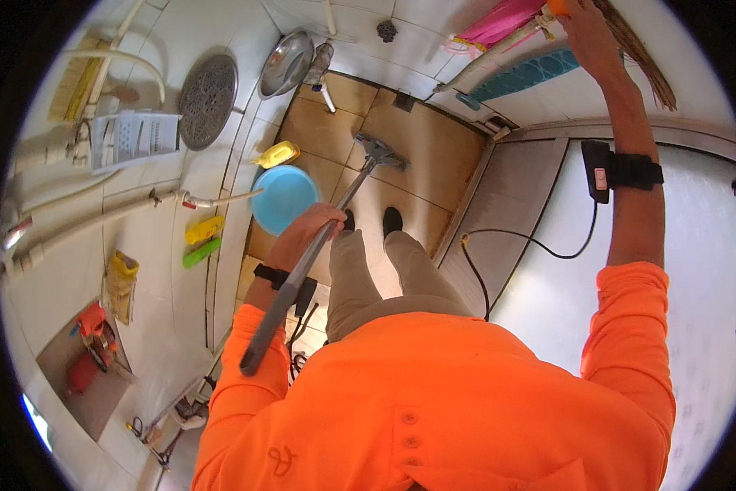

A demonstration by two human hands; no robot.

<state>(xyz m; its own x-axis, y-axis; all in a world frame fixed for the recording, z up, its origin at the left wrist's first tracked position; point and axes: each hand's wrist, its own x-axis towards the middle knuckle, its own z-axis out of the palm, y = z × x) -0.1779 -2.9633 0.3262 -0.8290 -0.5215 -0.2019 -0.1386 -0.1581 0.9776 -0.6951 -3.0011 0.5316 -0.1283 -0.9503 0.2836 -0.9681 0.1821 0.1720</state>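
My left hand (pixel 315 227) is closed round the shaft of a grey long-handled floor brush (pixel 307 266). The brush's wide head (pixel 378 151) rests on the tiled floor ahead of my feet; whether it has bristles or a rubber blade cannot be seen. At the upper right, my right hand (pixel 591 37) is raised to the wall, its fingers bent at a small orange thing (pixel 558 7) cut off by the picture's edge. Beside that hand hang a pink item (pixel 499 23), a teal patterned strip (pixel 528 75) and a brown broom-like bundle (pixel 642 57).
A blue basin (pixel 284 200) and a yellow bottle (pixel 278 154) stand on the floor (pixel 433 147) at left. Pipes (pixel 98 231), a white basket (pixel 135 139) and a metal bowl (pixel 286 64) line the left wall. A frosted door panel (pixel 564 286) is at right. Cables hang from both wrists.
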